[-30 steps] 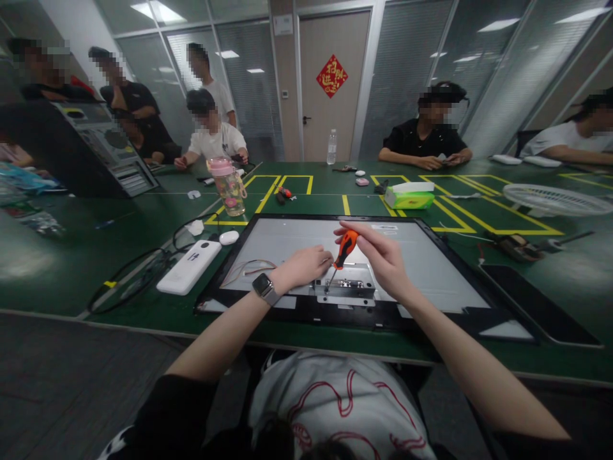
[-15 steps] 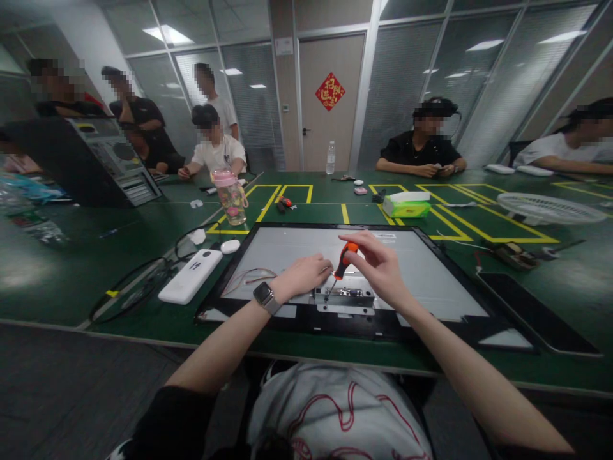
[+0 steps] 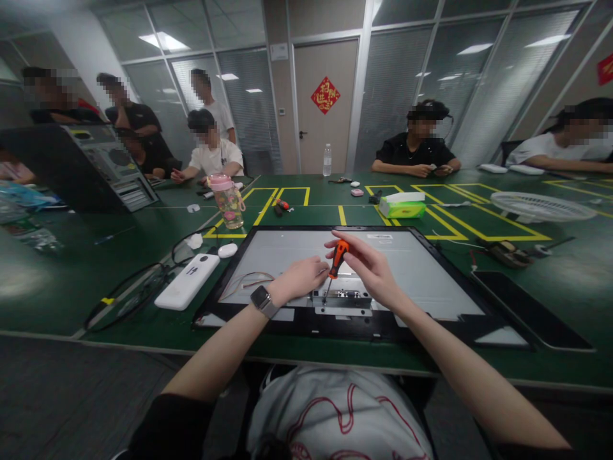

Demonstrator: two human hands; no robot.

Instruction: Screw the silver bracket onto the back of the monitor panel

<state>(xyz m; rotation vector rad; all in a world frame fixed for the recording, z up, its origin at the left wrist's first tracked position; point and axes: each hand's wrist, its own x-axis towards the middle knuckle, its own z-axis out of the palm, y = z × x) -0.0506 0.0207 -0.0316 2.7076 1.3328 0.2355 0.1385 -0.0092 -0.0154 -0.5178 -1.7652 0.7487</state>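
Note:
A flat monitor panel (image 3: 421, 268) lies face down on the green table (image 3: 119, 249) in front of me, with a small metal bracket (image 3: 342, 299) near its front edge. My right hand (image 3: 371, 268) is closed on an orange-handled screwdriver (image 3: 336, 255), whose tip points down onto the bracket. My left hand (image 3: 301, 278), with a watch on the wrist, has its fingers pinched beside the screwdriver shaft just above the bracket. Thin wires (image 3: 244, 281) run across the panel at the left.
A white power bank (image 3: 188, 281) and black cables (image 3: 138, 281) lie left of the panel; a pink-lidded bottle (image 3: 227, 201), a green tissue pack (image 3: 401, 206) and a white fan grille (image 3: 541, 206) stand farther back. A computer case (image 3: 90, 167) is at far left. Several people sit around.
Both hands with the screwdriver have stayed on the bracket; the handle has shifted slightly left. My head moved a little, so the scene sits differently in view.

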